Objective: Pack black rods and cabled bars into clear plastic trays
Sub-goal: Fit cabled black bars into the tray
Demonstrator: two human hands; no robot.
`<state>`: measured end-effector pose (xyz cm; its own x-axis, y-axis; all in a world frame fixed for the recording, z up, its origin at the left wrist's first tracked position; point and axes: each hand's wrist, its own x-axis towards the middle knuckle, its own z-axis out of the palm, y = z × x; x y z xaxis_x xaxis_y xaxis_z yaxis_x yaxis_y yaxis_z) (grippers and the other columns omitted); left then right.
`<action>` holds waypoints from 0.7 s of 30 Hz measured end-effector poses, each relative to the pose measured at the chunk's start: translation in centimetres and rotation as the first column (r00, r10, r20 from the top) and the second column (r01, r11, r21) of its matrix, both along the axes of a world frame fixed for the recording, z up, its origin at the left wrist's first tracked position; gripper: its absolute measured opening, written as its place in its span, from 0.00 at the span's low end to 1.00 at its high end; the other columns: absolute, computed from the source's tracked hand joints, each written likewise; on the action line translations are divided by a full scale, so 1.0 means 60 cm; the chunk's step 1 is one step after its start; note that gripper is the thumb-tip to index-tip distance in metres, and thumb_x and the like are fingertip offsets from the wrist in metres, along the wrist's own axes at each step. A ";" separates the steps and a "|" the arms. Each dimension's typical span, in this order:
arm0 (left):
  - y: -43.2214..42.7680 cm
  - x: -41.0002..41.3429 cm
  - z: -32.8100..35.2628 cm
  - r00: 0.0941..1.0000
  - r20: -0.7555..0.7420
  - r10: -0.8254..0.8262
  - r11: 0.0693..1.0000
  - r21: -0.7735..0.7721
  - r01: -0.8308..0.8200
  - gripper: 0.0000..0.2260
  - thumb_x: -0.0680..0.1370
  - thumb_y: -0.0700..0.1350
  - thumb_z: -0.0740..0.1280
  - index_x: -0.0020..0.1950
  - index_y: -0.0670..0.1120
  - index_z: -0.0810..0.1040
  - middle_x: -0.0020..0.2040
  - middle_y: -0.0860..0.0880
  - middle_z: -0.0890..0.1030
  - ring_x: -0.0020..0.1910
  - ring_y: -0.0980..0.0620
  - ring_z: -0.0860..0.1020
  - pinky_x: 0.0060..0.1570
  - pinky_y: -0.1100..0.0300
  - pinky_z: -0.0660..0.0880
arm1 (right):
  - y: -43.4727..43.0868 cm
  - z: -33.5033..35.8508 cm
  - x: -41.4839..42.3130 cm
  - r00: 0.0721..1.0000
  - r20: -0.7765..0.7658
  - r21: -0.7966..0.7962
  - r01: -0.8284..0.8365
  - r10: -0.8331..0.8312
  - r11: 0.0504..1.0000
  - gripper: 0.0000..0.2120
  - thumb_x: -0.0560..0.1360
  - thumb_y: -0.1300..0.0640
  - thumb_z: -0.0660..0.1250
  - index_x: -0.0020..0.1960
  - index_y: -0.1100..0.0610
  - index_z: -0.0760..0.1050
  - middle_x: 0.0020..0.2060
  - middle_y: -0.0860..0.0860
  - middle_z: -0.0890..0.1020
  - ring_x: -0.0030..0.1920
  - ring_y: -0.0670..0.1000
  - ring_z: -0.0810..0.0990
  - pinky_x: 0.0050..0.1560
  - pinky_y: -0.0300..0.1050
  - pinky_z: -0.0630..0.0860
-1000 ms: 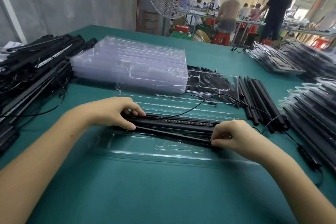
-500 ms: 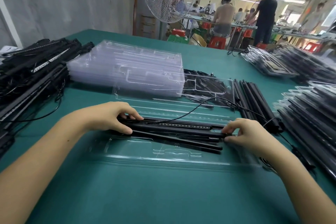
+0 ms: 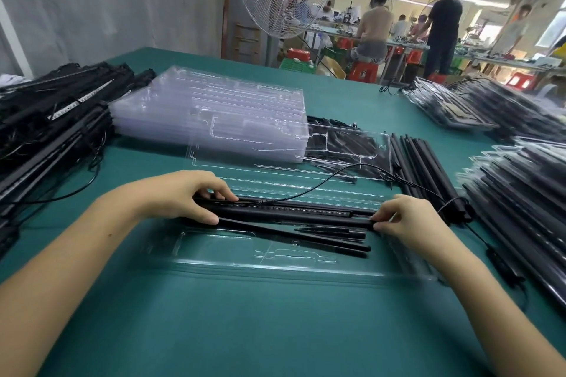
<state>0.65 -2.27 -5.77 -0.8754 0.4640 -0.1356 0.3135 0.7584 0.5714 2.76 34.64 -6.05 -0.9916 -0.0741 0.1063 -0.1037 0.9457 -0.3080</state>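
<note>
Both hands hold one cabled bar (image 3: 294, 214) across the far side of a clear tray (image 3: 275, 268) on the green surface (image 3: 245, 324). The left hand (image 3: 180, 197) wraps one end and the right hand (image 3: 407, 220) pinches the other with curled fingers (image 3: 382, 216). Black rods (image 3: 306, 236) lie slanted in the tray (the bar's cable (image 3: 361, 165) arcs off to the right).

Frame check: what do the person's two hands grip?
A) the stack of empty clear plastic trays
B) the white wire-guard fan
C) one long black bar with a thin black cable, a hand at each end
C: the left hand and the right hand each grip one end of the long black cabled bar, above the open clear plastic tray.
</note>
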 end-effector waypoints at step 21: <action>0.011 -0.003 -0.013 0.991 -0.102 0.085 0.995 0.063 -0.079 0.11 0.72 0.47 0.73 0.47 0.63 0.79 0.49 0.56 0.78 0.49 0.57 0.76 0.49 0.66 0.72 | 0.040 0.014 0.008 0.991 -0.111 -0.258 0.043 -0.074 0.965 0.10 0.74 0.66 0.66 0.43 0.53 0.82 0.39 0.43 0.82 0.43 0.38 0.79 0.41 0.25 0.69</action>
